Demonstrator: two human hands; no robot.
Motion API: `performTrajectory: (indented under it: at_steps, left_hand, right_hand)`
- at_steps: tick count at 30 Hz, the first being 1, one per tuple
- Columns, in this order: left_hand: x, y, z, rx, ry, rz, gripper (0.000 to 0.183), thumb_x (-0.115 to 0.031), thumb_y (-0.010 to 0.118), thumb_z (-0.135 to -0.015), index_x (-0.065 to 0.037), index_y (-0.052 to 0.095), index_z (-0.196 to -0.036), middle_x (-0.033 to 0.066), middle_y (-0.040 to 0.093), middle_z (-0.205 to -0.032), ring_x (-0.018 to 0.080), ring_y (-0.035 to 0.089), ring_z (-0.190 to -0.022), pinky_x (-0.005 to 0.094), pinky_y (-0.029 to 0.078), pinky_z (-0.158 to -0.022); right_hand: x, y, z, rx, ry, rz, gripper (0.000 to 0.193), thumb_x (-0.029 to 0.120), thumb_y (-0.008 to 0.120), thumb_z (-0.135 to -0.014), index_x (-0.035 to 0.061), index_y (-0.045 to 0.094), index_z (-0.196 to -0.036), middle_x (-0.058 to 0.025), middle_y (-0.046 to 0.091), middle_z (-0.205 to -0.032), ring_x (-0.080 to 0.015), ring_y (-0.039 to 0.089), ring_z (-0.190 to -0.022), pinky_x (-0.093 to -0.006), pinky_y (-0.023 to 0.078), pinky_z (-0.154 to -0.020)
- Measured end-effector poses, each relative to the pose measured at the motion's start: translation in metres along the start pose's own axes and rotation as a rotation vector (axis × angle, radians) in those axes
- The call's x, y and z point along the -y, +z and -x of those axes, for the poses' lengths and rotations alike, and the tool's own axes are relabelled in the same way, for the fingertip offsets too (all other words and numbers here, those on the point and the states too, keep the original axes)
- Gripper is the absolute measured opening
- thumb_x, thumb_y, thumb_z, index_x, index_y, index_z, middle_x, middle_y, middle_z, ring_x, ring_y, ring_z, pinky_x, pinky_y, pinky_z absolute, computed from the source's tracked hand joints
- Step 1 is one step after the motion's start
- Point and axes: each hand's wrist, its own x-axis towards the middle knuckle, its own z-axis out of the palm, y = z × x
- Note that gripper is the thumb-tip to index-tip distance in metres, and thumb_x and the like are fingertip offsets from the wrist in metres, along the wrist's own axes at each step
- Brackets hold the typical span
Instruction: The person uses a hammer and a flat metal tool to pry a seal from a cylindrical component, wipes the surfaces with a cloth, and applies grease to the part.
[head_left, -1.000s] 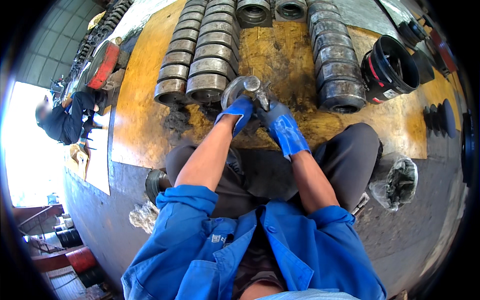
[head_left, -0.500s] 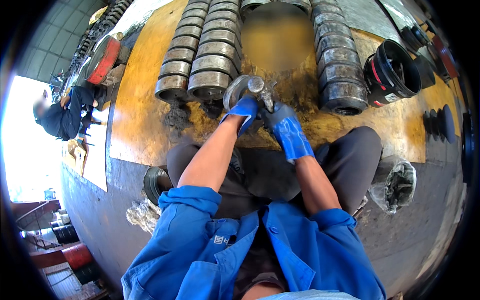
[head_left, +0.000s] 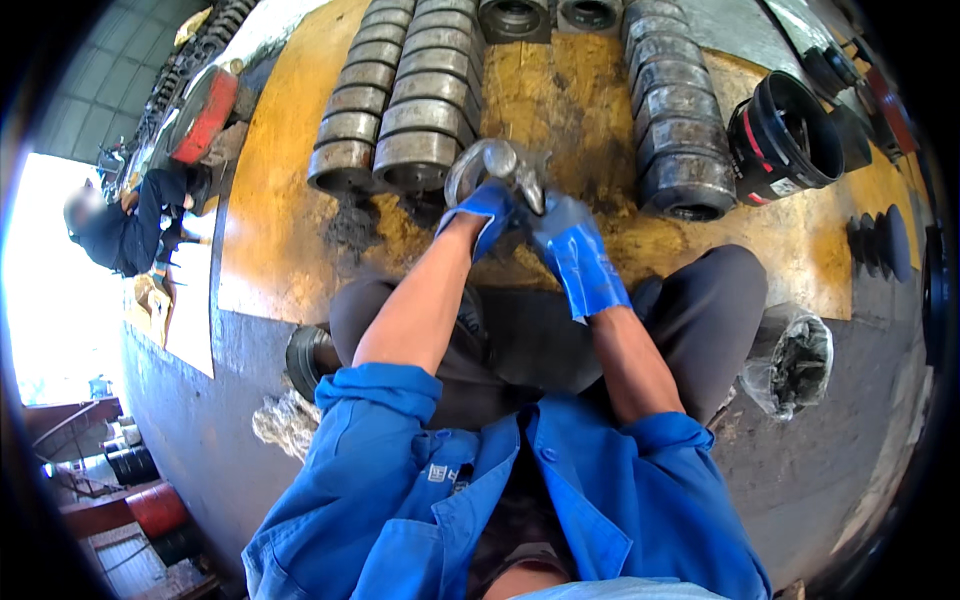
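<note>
My left hand (head_left: 487, 215), in a blue glove, is closed around a thick curved metal ring (head_left: 464, 172). The glove covers part of it. Right beside it, my gloved right hand (head_left: 572, 245) is closed on a silver metal tool (head_left: 528, 180) with a round, hammer-like head. Its exact kind is unclear, and my fingers hide its grip. Ring and tool overlap in the view, so I cannot tell whether they touch. Both hands are over the near part of a stained yellow board (head_left: 290, 255), in front of my bent knees.
Rows of metal rings (head_left: 418, 160) line the left, another row (head_left: 685, 185) the right. Two dark-centred parts (head_left: 515, 18) lie between them at the back. A black bucket (head_left: 790, 140) stands right, a plastic bag (head_left: 795, 365) by my right knee. A person (head_left: 135, 225) sits far left.
My hands, ring and tool have shifted slightly in the picture, the tool's head a little up and left. A round blurred shape between the rows is gone, uncovering board and two parts behind.
</note>
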Motion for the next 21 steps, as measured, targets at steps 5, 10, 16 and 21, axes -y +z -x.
performTrajectory:
  at_steps: [5, 10, 16, 21]
  left_hand:
    - [0.005, 0.004, -0.016, -0.011, 0.054, 0.053, 0.037, -0.012, 0.044, -0.088, 0.000, 0.056, -0.120, 0.0207, 0.057, -0.117, 0.0281, 0.054, -0.107, 0.0361, 0.042, -0.090]
    - [0.002, 0.021, -0.020, 0.077, 0.194, -0.070, 0.034, -0.008, 0.050, -0.084, 0.001, 0.058, -0.116, 0.0232, 0.061, -0.108, 0.0278, 0.060, -0.095, 0.0365, 0.047, -0.082]
    - [0.063, 0.100, -0.062, -0.036, 0.096, 0.565, 0.030, -0.013, 0.059, -0.078, -0.001, 0.064, -0.105, 0.0136, 0.064, -0.102, 0.0237, 0.059, -0.092, 0.0340, 0.045, -0.081]
    - [0.157, 0.066, -0.093, -0.120, 0.032, 0.198, 0.036, -0.026, 0.062, -0.078, 0.002, 0.067, -0.100, 0.0273, 0.063, -0.102, 0.0386, 0.061, -0.101, 0.0423, 0.048, -0.085]
  right_hand:
    - [0.023, -0.013, 0.013, -0.271, -0.143, -0.040, 0.035, 0.040, 0.065, -0.079, 0.0099, 0.065, -0.098, -0.0201, 0.066, -0.088, -0.0386, 0.062, -0.087, -0.0453, 0.049, -0.075]
    - [-0.054, 0.022, -0.020, -0.024, 0.057, 0.096, 0.034, 0.038, 0.062, -0.081, 0.0080, 0.066, -0.097, -0.0181, 0.067, -0.082, -0.0378, 0.065, -0.077, -0.0450, 0.050, -0.070]
    - [-0.034, 0.018, -0.010, -0.028, -0.036, 0.004, 0.038, 0.040, 0.062, -0.078, 0.0036, 0.067, -0.090, -0.0173, 0.067, -0.074, -0.0282, 0.066, -0.066, -0.0383, 0.050, -0.065]
    - [0.039, -0.005, -0.002, 0.096, -0.152, -0.829, 0.016, 0.012, 0.068, -0.084, -0.0004, 0.065, -0.094, -0.0065, 0.065, -0.071, -0.0101, 0.060, -0.058, -0.0240, 0.043, -0.044]
